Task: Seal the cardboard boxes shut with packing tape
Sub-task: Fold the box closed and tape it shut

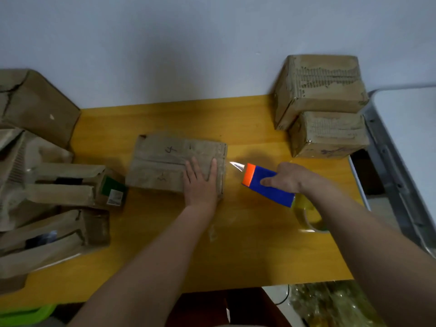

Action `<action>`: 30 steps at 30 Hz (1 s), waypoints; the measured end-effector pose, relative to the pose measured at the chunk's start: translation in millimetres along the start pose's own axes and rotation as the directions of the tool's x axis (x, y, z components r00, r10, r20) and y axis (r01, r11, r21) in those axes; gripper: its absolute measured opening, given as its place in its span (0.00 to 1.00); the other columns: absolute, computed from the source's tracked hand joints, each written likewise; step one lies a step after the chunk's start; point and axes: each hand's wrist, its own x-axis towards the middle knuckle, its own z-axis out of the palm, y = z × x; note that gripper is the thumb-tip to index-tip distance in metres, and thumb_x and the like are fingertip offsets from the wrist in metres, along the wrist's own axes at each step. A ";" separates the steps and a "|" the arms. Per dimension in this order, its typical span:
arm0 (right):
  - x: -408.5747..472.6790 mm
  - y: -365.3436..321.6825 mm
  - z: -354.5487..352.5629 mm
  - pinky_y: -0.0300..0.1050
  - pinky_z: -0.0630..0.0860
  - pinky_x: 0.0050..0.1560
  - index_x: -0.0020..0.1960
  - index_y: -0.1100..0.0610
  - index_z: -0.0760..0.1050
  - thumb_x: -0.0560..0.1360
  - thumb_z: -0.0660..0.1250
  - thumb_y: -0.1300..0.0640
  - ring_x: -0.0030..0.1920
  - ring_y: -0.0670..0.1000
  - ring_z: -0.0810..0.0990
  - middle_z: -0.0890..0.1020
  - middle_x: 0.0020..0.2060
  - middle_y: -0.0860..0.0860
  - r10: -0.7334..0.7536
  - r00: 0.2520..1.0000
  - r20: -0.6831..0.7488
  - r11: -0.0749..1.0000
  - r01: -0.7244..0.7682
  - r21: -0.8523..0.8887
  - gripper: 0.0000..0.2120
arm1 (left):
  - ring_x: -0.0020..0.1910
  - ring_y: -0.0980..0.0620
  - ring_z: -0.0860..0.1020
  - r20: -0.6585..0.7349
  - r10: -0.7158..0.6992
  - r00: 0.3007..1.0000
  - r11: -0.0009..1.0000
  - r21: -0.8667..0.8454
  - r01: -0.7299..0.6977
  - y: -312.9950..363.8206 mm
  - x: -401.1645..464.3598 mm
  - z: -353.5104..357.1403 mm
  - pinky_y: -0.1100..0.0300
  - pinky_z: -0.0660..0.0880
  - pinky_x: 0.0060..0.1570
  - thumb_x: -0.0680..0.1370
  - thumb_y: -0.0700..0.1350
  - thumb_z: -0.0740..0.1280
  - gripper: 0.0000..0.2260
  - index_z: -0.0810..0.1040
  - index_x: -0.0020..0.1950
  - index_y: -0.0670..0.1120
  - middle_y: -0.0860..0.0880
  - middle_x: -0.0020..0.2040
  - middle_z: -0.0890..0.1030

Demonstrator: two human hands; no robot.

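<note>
Head view: my 2 hands work on the yellow bench (247,244).
Left hand (200,182): fingers straight, pressing flat on the cardboard box (165,161).
Right hand (286,177): clamped on the blue tape dispenser (266,185), just beside the box.

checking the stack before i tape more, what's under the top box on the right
Under the top box sits a second taped box, resting on the yellow table. Its top face is mostly covered by the upper box, so any tape there cannot be seen.

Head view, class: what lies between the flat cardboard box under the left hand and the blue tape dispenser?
A short strip of clear tape spans from box to dispenser, above bare yellow table.
</note>
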 end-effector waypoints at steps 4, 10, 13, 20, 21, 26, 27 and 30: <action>9.0 -37.3 -1.9 0.44 0.68 0.36 0.43 0.55 0.70 0.77 0.60 0.48 0.42 0.53 0.77 0.75 0.38 0.51 -0.002 0.990 -0.139 0.954 -0.040 -0.296 0.11 | 0.75 0.30 0.44 -0.024 0.005 1.000 1.000 0.023 -0.004 0.3 -4.4 7.1 0.41 0.49 0.74 0.76 0.64 0.62 0.47 0.25 0.74 0.52 0.27 0.74 0.37; 19.9 -46.4 6.3 0.50 0.70 0.57 0.62 0.54 0.75 0.79 0.59 0.54 0.62 0.55 0.76 0.78 0.60 0.51 0.018 0.922 -0.387 0.880 -0.198 -0.432 0.13 | 0.76 0.32 0.47 0.009 0.011 1.000 1.000 0.023 -0.011 -1.2 -10.5 -0.8 0.44 0.53 0.73 0.77 0.65 0.60 0.45 0.28 0.76 0.54 0.28 0.75 0.39; 19.3 -28.5 11.1 0.50 0.70 0.55 0.63 0.60 0.73 0.80 0.58 0.47 0.59 0.59 0.77 0.79 0.59 0.56 0.094 0.861 -0.500 0.966 -0.201 -0.165 0.20 | 0.76 0.34 0.50 -0.012 0.010 1.000 0.998 -0.057 -0.011 -4.5 -9.7 -8.1 0.44 0.53 0.73 0.74 0.69 0.59 0.46 0.33 0.78 0.54 0.31 0.76 0.42; 39.3 -11.5 81.2 0.54 0.67 0.58 0.62 0.64 0.69 0.79 0.59 0.44 0.58 0.61 0.77 0.80 0.56 0.61 0.295 0.780 -0.553 0.954 -0.272 0.126 0.24 | 0.77 0.41 0.48 -0.182 0.147 0.972 0.973 -0.151 -0.175 -28.0 -10.7 -12.1 0.42 0.44 0.74 0.68 0.72 0.66 0.52 0.42 0.79 0.49 0.42 0.79 0.44; 43.8 -11.1 88.7 0.54 0.67 0.58 0.63 0.64 0.69 0.79 0.60 0.44 0.59 0.61 0.76 0.79 0.58 0.61 0.320 0.776 -0.544 0.946 -0.292 0.140 0.25 | 0.78 0.42 0.42 -0.193 0.195 0.961 0.970 -0.109 -0.219 -38.0 -10.5 -5.8 0.40 0.39 0.74 0.68 0.73 0.64 0.53 0.39 0.79 0.51 0.44 0.79 0.39; 61.7 -9.2 110.4 0.54 0.65 0.63 0.65 0.68 0.67 0.75 0.67 0.43 0.63 0.64 0.69 0.72 0.62 0.65 0.383 0.793 -0.473 0.917 -0.264 0.300 0.33 | 0.76 0.40 0.32 -0.151 0.215 0.965 0.972 -0.058 -0.226 -76.0 -10.5 19.5 0.36 0.36 0.72 0.74 0.71 0.55 0.44 0.26 0.72 0.56 0.45 0.77 0.30; 61.4 -10.6 109.4 0.55 0.63 0.63 0.63 0.69 0.67 0.74 0.68 0.43 0.61 0.65 0.69 0.72 0.60 0.66 0.404 0.757 -0.514 0.904 -0.245 0.349 0.32 | 0.76 0.41 0.33 -0.164 0.221 0.961 0.971 -0.059 -0.233 -77.3 -11.6 21.4 0.36 0.36 0.72 0.76 0.69 0.54 0.42 0.27 0.73 0.55 0.45 0.77 0.31; 50.3 -33.7 108.7 0.55 0.63 0.59 0.56 0.67 0.71 0.75 0.65 0.51 0.55 0.65 0.71 0.75 0.52 0.66 0.227 0.529 -0.818 0.943 0.092 0.321 0.20 | 0.77 0.44 0.35 -0.233 0.239 0.943 0.966 -0.042 -0.255 -76.4 -13.3 23.7 0.42 0.36 0.74 0.78 0.66 0.53 0.41 0.33 0.77 0.47 0.45 0.78 0.35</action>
